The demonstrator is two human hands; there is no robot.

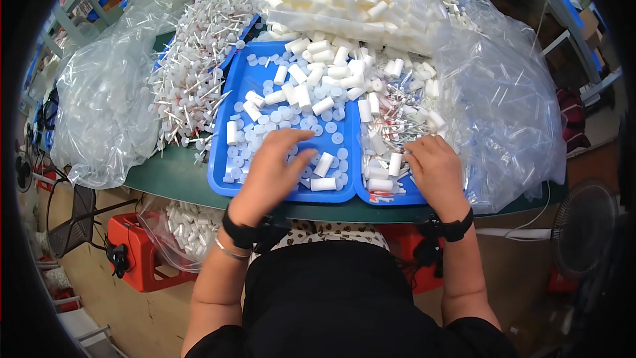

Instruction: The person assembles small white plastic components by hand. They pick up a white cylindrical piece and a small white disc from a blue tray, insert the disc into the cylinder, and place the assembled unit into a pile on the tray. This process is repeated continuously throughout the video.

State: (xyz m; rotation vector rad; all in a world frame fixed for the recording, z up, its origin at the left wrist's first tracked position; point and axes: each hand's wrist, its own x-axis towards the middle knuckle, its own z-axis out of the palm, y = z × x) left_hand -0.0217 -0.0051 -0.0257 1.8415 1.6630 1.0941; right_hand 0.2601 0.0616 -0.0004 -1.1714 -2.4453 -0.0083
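My left hand (275, 164) is over the blue tray (220, 171) in the middle, thumb and index finger apart with nothing visible between them. Below and around it lie many translucent white discs (318, 130) with small centre holes, mixed with white foam-like cylinders (323, 164). My right hand (435, 171) hovers at the second blue tray (412, 193), its fingers drawn together beside a white cylinder (395, 164). What those fingertips pinch, if anything, is hidden. Thin metal pins (397, 122), some with red parts, are heaped just beyond them.
A pile of discs on white stems (192, 73) covers another tray at the left. A large clear bag of white cylinders (358, 0) sits at the back. Clear plastic bags (500, 106) flank the trays. Below the green table (172, 176) stands a red stool (136, 248).
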